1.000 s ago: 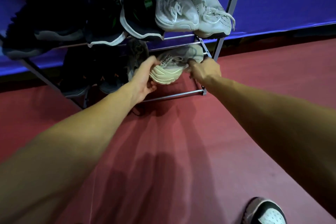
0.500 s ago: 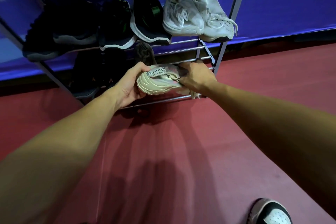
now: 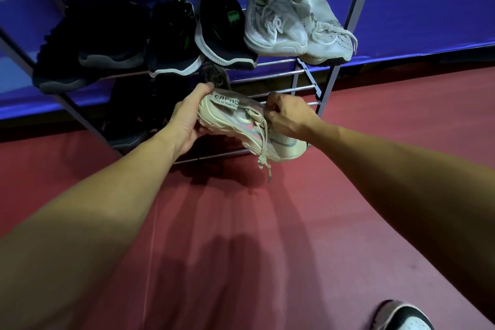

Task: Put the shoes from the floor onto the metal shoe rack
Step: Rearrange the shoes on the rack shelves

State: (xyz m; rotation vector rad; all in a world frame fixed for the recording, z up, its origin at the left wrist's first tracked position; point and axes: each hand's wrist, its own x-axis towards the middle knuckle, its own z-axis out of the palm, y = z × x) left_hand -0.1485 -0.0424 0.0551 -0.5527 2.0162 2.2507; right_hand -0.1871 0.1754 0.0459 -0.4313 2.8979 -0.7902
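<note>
The cream sneaker was held in the air in front of the lower tier of the metal shoe rack, its heel to the left and its toe tipped down to the right, close to the front rail; whether the toe touched that rail could not be told. The left hand gripped the heel, fingers curled under the sole and thumb up by the collar. The right hand had its fingers bunched and curled on the tongue and laces, and a loose lace end hung below the shoe. On the upper tier a pair of white sneakers lay at the right end, just beside two black shoes with green marks, with darker shoes further left. More dark shoes sat on the lower tier to the left of the held sneaker, and a grey shoe showed just behind the left hand's thumb. The rack stood on a red floor against a blue wall. One black and white shoe lay on the floor at the bottom right corner, well apart from the rack
</note>
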